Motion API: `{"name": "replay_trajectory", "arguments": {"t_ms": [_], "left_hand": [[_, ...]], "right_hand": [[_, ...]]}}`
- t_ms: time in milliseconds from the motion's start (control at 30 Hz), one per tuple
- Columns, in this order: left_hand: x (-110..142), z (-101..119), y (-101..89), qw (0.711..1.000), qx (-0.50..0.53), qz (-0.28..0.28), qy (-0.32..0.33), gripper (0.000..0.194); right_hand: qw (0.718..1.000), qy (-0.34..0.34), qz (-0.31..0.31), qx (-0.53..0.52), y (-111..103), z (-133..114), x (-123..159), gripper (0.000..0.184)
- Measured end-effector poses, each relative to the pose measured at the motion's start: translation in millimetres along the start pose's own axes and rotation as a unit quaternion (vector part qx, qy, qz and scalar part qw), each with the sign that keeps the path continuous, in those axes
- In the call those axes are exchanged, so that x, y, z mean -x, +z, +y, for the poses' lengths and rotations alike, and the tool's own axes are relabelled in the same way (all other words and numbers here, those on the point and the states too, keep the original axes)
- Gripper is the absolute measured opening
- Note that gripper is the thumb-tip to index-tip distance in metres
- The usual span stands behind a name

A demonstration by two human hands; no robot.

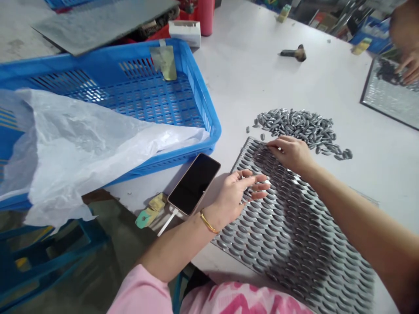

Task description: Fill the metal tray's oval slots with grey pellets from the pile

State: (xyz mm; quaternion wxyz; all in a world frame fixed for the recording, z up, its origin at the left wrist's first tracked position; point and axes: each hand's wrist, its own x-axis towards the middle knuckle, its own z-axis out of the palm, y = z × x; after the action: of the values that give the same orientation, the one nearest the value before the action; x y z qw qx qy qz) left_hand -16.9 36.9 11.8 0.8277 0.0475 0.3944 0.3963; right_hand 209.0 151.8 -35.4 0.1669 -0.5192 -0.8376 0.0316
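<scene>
A large grey tray (278, 226) lies on the white table, covered in rows of small grey oval pieces. My left hand (240, 192) is cupped above its left side, palm up, with several of these grey oval pieces (248, 192) in the curled fingers. At the far edge of the tray my right hand (291, 152) pinches down onto the rows; whatever is between thumb and fingertips is too small to make out. Just beyond that hand sits a loose pile of grey oval pieces (296, 124), a few scattered around it.
To the left stands a blue plastic basket (209, 104) with a white plastic sheet (75, 144) over it. A phone (195, 183) with a charging cable lies beside the tray. A brush (294, 53) rests farther back. At right, another person's hand (410, 65) works over another tray (393, 96).
</scene>
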Motion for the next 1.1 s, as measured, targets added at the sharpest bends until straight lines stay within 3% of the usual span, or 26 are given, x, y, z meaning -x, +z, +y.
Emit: {"name": "replay_trajectory", "arguments": {"t_ms": [300, 500, 633, 767, 867, 967, 1033, 1100], "left_hand": [[-4.0, -3.4, -2.4, 1.0, -0.007, -0.011, 0.013, 0.006], [-9.8, -6.7, -6.0, 0.999, 0.009, -0.011, 0.03, 0.011], [-6.8, -3.8, -4.1, 1.0, 0.009, -0.004, 0.024, 0.019], [-6.8, -4.8, -2.7, 0.999, -0.004, 0.004, 0.036, 0.014], [-10.3, -7.9, -4.1, 0.999, -0.02, 0.002, 0.049, 0.008], [-11.8, -9.7, -6.0, 0.997, -0.04, -0.008, 0.072, 0.012], [-10.8, -10.3, -6.6, 0.995, -0.045, -0.015, 0.086, 0.016], [-9.2, -11.5, -6.5, 0.995, -0.041, -0.016, 0.09, 0.016]], "right_hand": [[0.995, -0.03, -0.024, 0.09, -0.7, -2.2, 1.5, 0.03], [0.99, -0.055, -0.045, 0.123, -2.8, -1.0, -0.9, 0.031], [0.997, -0.025, -0.045, 0.053, -10.6, 2.1, -3.8, 0.03], [0.994, 0.053, -0.02, -0.093, -30.7, -21.6, 7.4, 0.027], [0.96, 0.076, -0.081, -0.255, -43.1, -52.4, 27.5, 0.023], [0.912, 0.146, -0.116, -0.365, -43.4, -76.3, 47.2, 0.025], [0.878, 0.203, -0.096, -0.424, -38.0, -86.3, 55.9, 0.029], [0.861, 0.242, -0.051, -0.444, -31.9, -94.3, 61.1, 0.029]]}}
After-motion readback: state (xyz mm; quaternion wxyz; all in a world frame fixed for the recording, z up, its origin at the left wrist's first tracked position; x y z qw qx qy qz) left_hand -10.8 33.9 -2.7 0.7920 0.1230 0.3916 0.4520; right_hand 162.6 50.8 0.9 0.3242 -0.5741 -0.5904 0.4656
